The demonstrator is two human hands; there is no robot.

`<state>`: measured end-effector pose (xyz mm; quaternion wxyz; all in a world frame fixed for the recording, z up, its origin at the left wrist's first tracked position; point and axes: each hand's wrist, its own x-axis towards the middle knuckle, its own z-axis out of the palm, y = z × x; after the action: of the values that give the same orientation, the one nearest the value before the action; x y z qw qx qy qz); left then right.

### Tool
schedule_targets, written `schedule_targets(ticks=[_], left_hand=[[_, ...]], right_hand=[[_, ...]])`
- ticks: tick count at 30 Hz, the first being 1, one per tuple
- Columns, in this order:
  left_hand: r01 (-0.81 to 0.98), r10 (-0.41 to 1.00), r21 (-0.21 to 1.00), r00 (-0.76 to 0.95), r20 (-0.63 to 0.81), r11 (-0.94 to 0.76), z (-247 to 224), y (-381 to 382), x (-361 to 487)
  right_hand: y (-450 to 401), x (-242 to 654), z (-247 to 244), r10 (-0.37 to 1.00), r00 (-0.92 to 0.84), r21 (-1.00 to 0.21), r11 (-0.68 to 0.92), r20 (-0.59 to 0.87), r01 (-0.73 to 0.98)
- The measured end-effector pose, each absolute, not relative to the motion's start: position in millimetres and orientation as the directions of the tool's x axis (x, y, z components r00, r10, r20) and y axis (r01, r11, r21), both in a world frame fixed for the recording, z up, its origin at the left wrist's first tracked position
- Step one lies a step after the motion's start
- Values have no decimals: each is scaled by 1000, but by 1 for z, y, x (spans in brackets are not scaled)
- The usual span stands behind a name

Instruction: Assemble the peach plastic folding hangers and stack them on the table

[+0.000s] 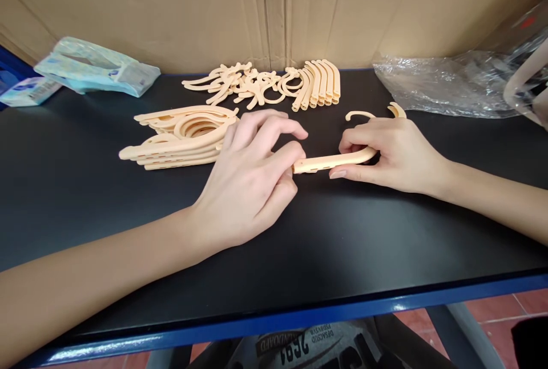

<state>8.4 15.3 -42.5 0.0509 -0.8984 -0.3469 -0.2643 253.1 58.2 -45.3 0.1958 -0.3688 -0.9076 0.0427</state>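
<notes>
Cream, slotted plastic bar (336, 161) spans between both hands, above the black tabletop (342, 260): the right hand (391, 155) pinches its curved end, the left hand (252, 178) its straight tip. Below, grey printed fabric (312, 346) reads "2691", upside down.

The left forearm rises from the lower left corner, and the left hand (252, 181) is turned palm down, its wrist roughly straight, thumb and index finger closed toward each other, the other fingers arched and spread forward. The right forearm enters from the right edge, and the right hand (387, 155) points left, thumb extended below, index finger curled above it in a pinch. Both forearms are bare.
</notes>
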Motion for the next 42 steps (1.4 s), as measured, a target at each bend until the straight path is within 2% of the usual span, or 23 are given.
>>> schedule_targets(ticks=[5,10,19,24,30,42], left_hand=[[653,589,93,602,539,-752,-43,15,7],[618,575,118,621,533,-777,-44,15,6],[559,594,243,619,514,-793,-42,16,7],[457,570,341,662,487,-822,-41,15,6],[406,544,368,699,465,-837,-41,13,9],[352,522,412,728,444,-841,-42,13,8]], right_hand=[[59,254,-43,646,-712,-273,763,277,586],[60,255,-42,619,-743,-274,783,254,558],[59,254,-44,617,-722,-245,787,312,566],[59,253,-47,648,-662,-244,759,377,603],[58,253,-48,610,-667,-230,787,428,573],[60,252,-48,539,-746,-196,841,392,505]])
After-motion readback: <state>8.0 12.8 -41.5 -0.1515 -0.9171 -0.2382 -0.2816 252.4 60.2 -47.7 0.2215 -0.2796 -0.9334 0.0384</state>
